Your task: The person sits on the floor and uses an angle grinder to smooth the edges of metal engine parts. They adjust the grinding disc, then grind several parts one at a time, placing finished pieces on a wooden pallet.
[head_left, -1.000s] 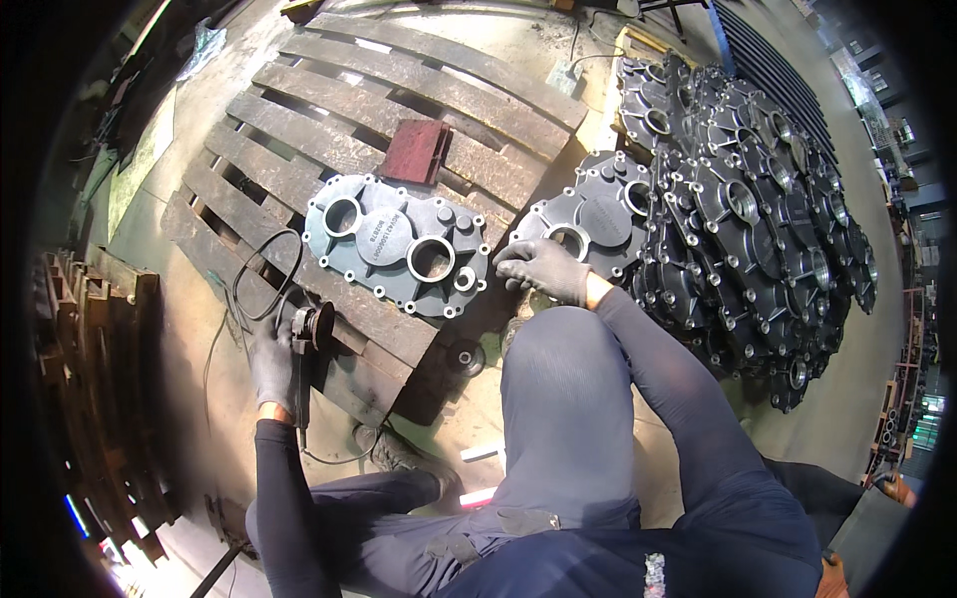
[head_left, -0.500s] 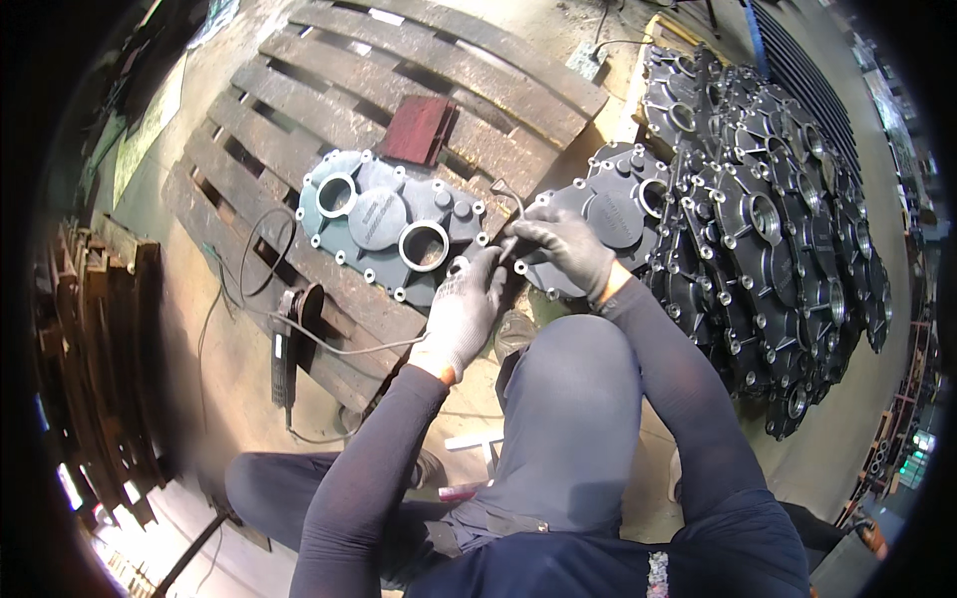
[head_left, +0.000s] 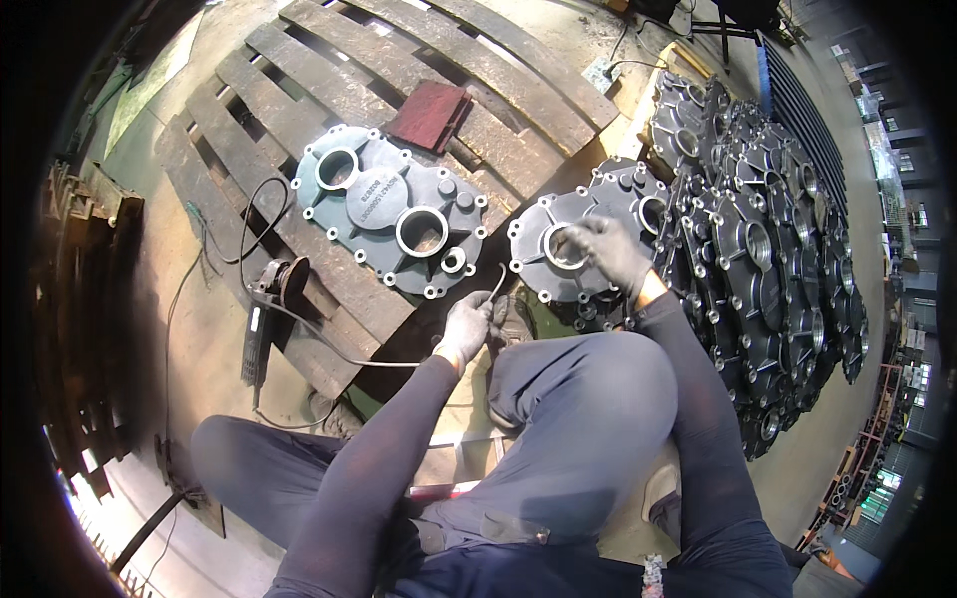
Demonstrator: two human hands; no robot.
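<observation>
1. I see a wooden pallet ahead and to the left; a cast housing cover lies flat on it, with a flat plate just behind it on the slats.
2. To the right of that cover, a second housing cover lies at the pallet's edge; my right hand rests on it at its round opening.
3. Further right, a heap of stacked castings runs back and forward along the floor.
4. Left of the first cover, an angle grinder lies on the pallet's near corner; its cable trails rightward to my left hand, which sits between the two covers, just before them.
</observation>
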